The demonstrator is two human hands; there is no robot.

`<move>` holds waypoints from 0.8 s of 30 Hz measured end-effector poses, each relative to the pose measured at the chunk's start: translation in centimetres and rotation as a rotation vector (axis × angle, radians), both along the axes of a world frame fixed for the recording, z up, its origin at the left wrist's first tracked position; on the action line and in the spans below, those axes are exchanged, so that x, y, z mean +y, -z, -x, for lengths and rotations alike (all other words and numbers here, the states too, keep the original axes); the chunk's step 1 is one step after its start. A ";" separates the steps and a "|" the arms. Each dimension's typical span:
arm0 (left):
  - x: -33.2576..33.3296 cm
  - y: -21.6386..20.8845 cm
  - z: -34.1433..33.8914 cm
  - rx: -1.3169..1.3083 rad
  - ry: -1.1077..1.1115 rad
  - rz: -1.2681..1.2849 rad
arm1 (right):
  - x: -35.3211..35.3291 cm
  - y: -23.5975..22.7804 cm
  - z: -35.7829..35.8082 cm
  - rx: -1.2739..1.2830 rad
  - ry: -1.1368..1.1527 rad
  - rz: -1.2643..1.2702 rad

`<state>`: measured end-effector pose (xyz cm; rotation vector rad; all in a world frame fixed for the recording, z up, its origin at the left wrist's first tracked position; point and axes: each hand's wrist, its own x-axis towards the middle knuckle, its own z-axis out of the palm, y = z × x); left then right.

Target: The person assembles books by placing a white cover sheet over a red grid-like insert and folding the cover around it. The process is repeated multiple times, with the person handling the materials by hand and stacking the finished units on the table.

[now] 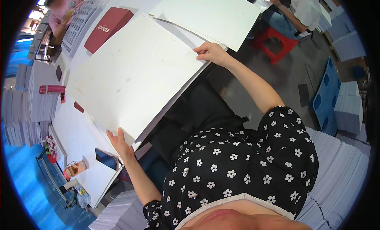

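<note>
A large white board (130, 67) lies across the table in front of me, a few faint smudges on its face. My right hand (213, 54) grips the board's right corner, thumb and fingers closed together at its edge. At the near left corner my left hand (122, 146) rests against the edge, its fingers stretched out and apart. Beyond the right corner is a second white board (198, 16), with a thin strip (178, 24) running along the gap between the two. A dark red box (107, 28) sits just past the far edge.
Left lie a phone (106, 158), a pink bottle (52, 89), a jar (75, 169) and tall paper stacks (43, 91). One person (65, 12) works at the far left. Another person (304, 12) sits far right by a red stool (275, 43). More stacks (336, 170) stand right.
</note>
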<state>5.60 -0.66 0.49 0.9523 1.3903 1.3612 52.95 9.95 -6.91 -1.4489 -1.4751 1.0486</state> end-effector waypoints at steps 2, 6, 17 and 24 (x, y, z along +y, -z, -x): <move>0.0 0.1 0.0 -0.015 0.006 -0.006 | -0.2 -0.2 0.1 0.006 0.003 0.013; 0.3 0.3 0.3 -0.020 0.025 -0.015 | 0.0 -0.5 0.0 -0.012 -0.005 0.033; 0.0 0.5 -0.1 0.034 0.006 -0.024 | -1.7 -0.7 1.1 -0.301 0.012 -0.198; 0.1 1.2 0.2 0.045 0.009 -0.045 | -6.0 -1.2 3.6 -0.728 0.005 -0.586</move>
